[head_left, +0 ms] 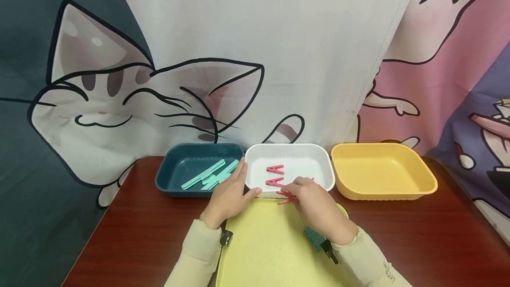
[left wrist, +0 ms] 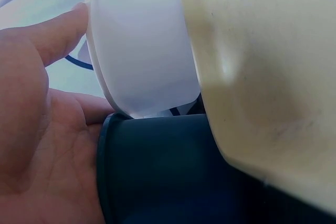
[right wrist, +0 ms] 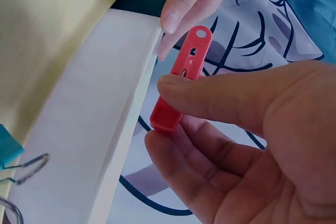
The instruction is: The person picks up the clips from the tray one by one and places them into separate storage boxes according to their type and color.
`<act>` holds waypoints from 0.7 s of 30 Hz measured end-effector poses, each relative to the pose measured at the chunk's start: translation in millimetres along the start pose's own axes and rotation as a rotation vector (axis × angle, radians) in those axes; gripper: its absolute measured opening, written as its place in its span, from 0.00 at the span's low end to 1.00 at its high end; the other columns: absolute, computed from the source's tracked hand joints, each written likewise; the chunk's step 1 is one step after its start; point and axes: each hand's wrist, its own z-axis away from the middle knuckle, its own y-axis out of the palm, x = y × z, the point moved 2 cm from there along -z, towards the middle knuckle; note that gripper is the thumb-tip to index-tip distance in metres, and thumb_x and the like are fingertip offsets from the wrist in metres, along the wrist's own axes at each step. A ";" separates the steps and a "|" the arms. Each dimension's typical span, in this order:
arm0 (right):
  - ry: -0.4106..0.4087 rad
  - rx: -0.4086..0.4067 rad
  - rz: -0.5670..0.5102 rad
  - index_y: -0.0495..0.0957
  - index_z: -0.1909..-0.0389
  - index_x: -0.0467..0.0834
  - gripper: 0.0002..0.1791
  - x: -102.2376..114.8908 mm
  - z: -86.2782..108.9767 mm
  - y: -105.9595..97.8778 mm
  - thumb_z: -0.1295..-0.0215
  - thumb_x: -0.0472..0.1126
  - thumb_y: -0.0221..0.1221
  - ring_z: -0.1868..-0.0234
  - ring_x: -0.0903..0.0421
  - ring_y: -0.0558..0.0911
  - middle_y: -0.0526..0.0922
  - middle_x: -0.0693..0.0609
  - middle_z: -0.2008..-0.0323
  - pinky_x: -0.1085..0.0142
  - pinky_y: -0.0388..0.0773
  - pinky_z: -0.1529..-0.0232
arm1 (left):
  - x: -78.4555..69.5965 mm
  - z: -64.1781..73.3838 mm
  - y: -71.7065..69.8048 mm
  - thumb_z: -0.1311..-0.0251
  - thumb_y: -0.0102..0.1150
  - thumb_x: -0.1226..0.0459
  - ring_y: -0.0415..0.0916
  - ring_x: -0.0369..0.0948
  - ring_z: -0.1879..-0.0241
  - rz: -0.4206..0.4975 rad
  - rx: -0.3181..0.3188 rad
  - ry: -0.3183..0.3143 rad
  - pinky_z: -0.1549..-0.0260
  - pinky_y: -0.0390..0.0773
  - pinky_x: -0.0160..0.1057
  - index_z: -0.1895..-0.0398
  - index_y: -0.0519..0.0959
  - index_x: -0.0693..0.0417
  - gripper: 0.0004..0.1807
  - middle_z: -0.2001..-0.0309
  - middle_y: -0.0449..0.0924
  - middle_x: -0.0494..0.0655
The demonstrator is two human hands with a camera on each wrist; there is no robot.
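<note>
My right hand [head_left: 318,205] is over the front edge of the white bin [head_left: 329,176]. Its thumb and fingers pinch a red clothespin [right wrist: 184,80] near the spring, the end with a round hole pointing away from the palm. Inside the white bin lie a red clothespin [head_left: 275,169] and, just in front of it, a second clothespin [head_left: 274,182]; a bit of red also peeks out behind the hand. My left hand [head_left: 229,196] rests with fairly straight fingers where the white bin meets the dark teal bin [head_left: 161,180], its thumb along the white rim.
Mint-green bag sealing clips [head_left: 203,175] lie in the teal bin. A yellow bin [head_left: 428,180] stands at the right. In front is a pale yellow tray [head_left: 267,242], with a teal binder clip [head_left: 314,237] by the right wrist. A printed cloth [head_left: 311,79] hangs behind.
</note>
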 end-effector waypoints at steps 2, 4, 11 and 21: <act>0.006 0.006 0.001 0.88 0.60 0.44 0.16 -2.2 -0.7 -0.2 0.49 0.25 0.71 0.67 0.58 0.79 0.81 0.55 0.70 0.66 0.80 0.65 | -0.2 -0.1 -0.1 0.33 0.58 0.43 0.66 0.54 0.31 0.001 0.001 -0.001 0.43 0.76 0.57 0.21 0.53 0.64 0.48 0.20 0.45 0.53; 0.013 0.010 0.001 0.87 0.59 0.44 0.16 -4.0 -1.5 -1.2 0.48 0.26 0.71 0.66 0.57 0.79 0.81 0.55 0.70 0.65 0.80 0.65 | 0.0 -0.2 0.2 0.33 0.58 0.44 0.65 0.54 0.31 0.000 0.000 0.001 0.42 0.75 0.57 0.21 0.52 0.64 0.48 0.20 0.45 0.53; 0.036 0.022 0.021 0.87 0.59 0.43 0.15 -12.0 -6.0 -3.3 0.47 0.26 0.70 0.65 0.56 0.79 0.80 0.53 0.69 0.62 0.81 0.62 | 0.3 -0.2 -0.1 0.32 0.57 0.43 0.66 0.55 0.31 0.005 -0.002 0.006 0.42 0.74 0.57 0.21 0.52 0.64 0.48 0.20 0.45 0.53; 0.033 0.015 0.020 0.87 0.59 0.41 0.14 -22.2 -11.1 -6.5 0.47 0.25 0.70 0.66 0.55 0.79 0.81 0.51 0.69 0.61 0.82 0.62 | 0.9 0.2 0.1 0.32 0.57 0.43 0.65 0.55 0.30 0.013 0.001 0.001 0.41 0.74 0.58 0.21 0.52 0.63 0.48 0.19 0.44 0.52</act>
